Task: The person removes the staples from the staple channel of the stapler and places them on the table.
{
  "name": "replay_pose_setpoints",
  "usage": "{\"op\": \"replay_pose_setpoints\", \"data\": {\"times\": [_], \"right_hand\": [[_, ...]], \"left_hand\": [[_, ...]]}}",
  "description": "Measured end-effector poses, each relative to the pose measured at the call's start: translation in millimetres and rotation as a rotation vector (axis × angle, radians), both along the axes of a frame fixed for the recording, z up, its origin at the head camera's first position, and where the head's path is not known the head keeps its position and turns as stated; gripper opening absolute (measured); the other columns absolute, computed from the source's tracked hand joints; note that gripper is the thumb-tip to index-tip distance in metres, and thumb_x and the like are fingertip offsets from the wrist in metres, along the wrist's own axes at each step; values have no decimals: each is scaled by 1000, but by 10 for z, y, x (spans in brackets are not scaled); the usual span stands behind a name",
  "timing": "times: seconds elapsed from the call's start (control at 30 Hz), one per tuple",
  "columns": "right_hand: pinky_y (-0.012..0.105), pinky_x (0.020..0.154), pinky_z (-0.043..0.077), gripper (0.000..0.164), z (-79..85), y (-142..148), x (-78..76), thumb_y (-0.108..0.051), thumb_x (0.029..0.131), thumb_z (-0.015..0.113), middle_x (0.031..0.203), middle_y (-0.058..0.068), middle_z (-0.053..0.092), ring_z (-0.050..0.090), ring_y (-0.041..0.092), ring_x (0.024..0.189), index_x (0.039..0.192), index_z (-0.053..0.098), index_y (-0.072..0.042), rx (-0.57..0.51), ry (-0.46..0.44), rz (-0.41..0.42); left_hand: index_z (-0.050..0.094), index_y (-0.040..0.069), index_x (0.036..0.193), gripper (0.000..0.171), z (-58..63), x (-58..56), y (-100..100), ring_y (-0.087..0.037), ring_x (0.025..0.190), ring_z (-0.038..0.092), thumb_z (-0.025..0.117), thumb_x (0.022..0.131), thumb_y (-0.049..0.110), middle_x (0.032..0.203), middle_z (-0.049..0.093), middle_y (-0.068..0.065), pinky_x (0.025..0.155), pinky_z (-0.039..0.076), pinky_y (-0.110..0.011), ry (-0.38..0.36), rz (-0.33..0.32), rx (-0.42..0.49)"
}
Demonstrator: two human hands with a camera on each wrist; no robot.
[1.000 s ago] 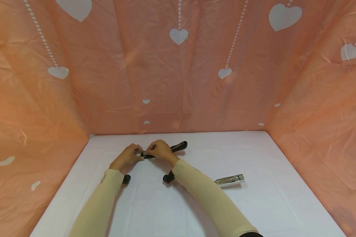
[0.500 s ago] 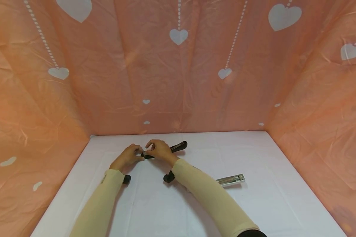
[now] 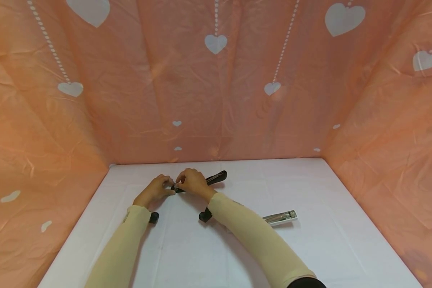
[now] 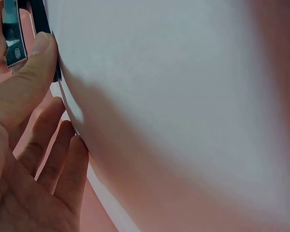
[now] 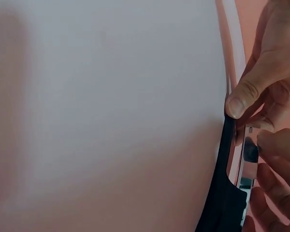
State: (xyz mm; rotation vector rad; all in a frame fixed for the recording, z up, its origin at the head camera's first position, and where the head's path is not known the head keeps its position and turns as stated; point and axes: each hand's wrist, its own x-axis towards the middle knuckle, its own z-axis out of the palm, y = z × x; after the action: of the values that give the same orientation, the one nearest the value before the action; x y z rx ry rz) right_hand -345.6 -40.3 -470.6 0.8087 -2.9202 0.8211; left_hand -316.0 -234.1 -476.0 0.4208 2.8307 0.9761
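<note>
A black stapler lies near the back of the white table, long and narrow, its right part showing past my right hand. My left hand grips its left end, the thumb pressed on the tip of the black base. In the right wrist view a shiny metal magazine stands apart from the base, with a gap between them. The fingertips of my right hand pinch this magazine near its end; part of their hold is hidden.
A long silvery piece with a white edge lies on the white table, partly behind my right sleeve. Orange sheeting with pale hearts stands at the back and both sides.
The right index finger lifted off the thumb half a second ago and is now curled back down to the magazine. The left hand stays in place on the stapler.
</note>
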Motion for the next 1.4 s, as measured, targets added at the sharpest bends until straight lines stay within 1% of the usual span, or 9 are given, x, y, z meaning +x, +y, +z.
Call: {"op": "replay_pose_setpoints", "data": {"times": [0.13,0.3,0.37,0.53,0.67,0.83,1.0,1.23,1.4], "right_hand": [[27,78,52,13,26,-1,2,-27,101,78,100,-3,71,63,10,86,110,84,-20,-4,16,12],[25,75,51,13,96,40,9,-25,102,77,103,-2,71,64,10,87,111,83,-19,-47,-12,45],[23,72,50,13,123,63,21,-26,101,77,102,-3,71,63,10,86,111,83,-19,-43,-13,54],[22,74,49,11,146,135,47,-25,100,80,97,-2,71,60,9,87,106,84,-17,-45,-11,84],[21,75,50,9,148,199,73,-19,99,80,96,0,71,61,10,87,103,84,-13,-80,-47,112],[20,78,52,7,158,262,141,-16,99,81,100,1,71,62,9,88,102,83,-10,-114,-115,136],[20,78,53,5,115,283,182,-17,99,81,95,-3,69,61,7,85,99,83,-12,-56,-97,162],[35,99,48,5,47,276,200,-23,99,81,94,-9,74,65,8,90,101,85,-20,84,7,154],[34,99,46,6,23,277,211,-24,98,81,95,-11,75,65,8,94,102,85,-22,121,22,150]], "left_hand": [[70,-2,112,24,-14,-6,4,-40,114,60,83,94,9,116,60,-20,103,49,-58,6,-9,0],[70,-3,115,27,0,-5,-14,-41,116,59,83,94,9,118,60,-21,103,49,-58,5,-13,-5],[70,-3,116,28,17,-2,-20,-41,116,59,83,95,10,118,60,-21,103,49,-58,4,-15,-10],[70,-2,112,24,38,0,-26,-41,115,59,83,94,10,115,60,-20,103,48,-59,24,-27,-6],[70,-1,108,22,48,16,-29,-40,110,60,83,93,9,110,60,-19,100,49,-56,55,-41,-1],[69,-2,112,24,58,38,-14,-43,117,59,82,94,9,115,59,-20,104,49,-57,5,-13,2],[67,-4,115,27,44,25,3,-46,123,58,81,95,8,119,59,-23,107,47,-60,-28,9,6],[68,-3,115,27,0,-12,2,-44,121,58,82,95,9,120,59,-22,107,47,-59,-20,8,-8],[70,-2,115,27,-16,-29,-7,-44,119,59,82,95,9,118,60,-22,107,47,-60,2,-2,-23]]}}
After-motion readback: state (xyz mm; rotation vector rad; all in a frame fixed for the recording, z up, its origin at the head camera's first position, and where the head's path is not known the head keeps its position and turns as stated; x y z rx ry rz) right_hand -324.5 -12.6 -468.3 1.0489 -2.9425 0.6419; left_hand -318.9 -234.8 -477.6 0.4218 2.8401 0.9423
